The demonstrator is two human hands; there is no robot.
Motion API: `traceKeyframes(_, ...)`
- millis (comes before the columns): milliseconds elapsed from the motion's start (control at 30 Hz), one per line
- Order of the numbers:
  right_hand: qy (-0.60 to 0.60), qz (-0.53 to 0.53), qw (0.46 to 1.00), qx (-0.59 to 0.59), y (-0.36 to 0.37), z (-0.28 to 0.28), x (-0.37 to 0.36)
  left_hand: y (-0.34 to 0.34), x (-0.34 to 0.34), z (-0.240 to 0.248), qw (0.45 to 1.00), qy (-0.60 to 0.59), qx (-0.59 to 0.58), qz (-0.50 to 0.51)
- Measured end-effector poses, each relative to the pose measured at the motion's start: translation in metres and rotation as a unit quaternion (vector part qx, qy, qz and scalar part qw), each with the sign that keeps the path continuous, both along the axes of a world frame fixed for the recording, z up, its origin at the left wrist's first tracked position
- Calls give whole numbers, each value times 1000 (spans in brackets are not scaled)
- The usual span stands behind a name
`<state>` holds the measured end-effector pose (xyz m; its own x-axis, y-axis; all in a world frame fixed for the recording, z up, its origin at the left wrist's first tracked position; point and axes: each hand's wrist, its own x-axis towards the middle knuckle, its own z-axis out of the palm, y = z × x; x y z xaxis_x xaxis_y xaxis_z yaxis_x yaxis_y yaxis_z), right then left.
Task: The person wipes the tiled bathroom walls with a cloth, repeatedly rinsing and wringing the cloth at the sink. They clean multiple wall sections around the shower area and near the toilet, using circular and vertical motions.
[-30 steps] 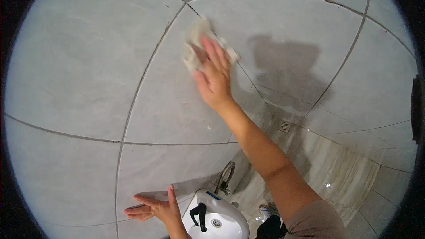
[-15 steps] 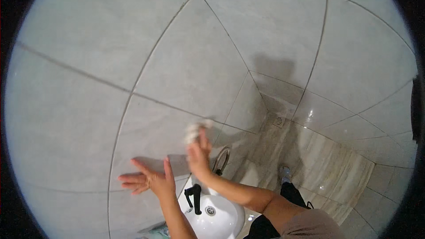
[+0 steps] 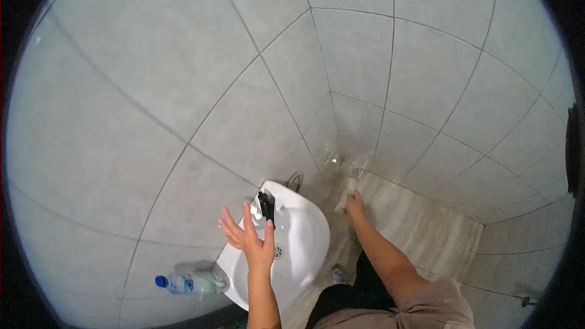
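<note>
Several obstacles around the white sink (image 3: 314,225): black tap (image 3: 267,204) on its back edge, next to the tiled wall (image 3: 183,97); clear bottle (image 3: 183,284) with a blue cap at the back left corner, cap pointing outward. Standing or lying, couldn't tell. Grey hose (image 3: 296,181) bowed out past the back right corner. Floor drain (image 3: 356,173) sat near the wall corner, beyond the right hand. One shoe (image 3: 337,273) was off the sink's front edge.

Edges: sink rim was rounded at the front, hard up against the wall behind. Tiled floor (image 3: 426,225) ran open from the right hand to the right-side wall. Tightest spot was at the tap: left thumb overlapped it in view, contact unclear.

Pose: left hand (image 3: 253,244) was above the basin, forearm up from the lower edge, grip spread wide with nothing in it. Right arm reached out past the sink's front edge; right hand (image 3: 355,205) had its grip closed on a pale cloth (image 3: 342,205), mostly hidden. Cloth was between sink and drain; touching floor or not, couldn't tell.
</note>
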<state>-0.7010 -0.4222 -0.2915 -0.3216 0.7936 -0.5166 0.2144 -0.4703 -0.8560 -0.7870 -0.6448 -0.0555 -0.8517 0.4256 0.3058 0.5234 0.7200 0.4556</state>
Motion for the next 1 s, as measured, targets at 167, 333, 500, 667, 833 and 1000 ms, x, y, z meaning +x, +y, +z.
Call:
traceKeyframes(167,286,-122,914,-259,-55,35,100,-27,39,-43,992,-51,66,-98)
traceKeyframes(333,292,0,921,-258,-108,99,124,-61,74,-89,938,-265,165,-151)
traceKeyframes(500,417,163,809,-380,-138,126,90,-66,103,-93,670,-638,372,-74)
traceKeyframes(667,235,255,926,-149,-186,113,56,-66,106,-97,532,-657,533,-35)
traceKeyframes(833,-96,425,772,463,-175,104,50,-99,84,-143,385,-706,595,1)
traceKeyframes(1000,-28,268,839,473,-158,137,-41,-105,45,-146,484,-670,551,112)
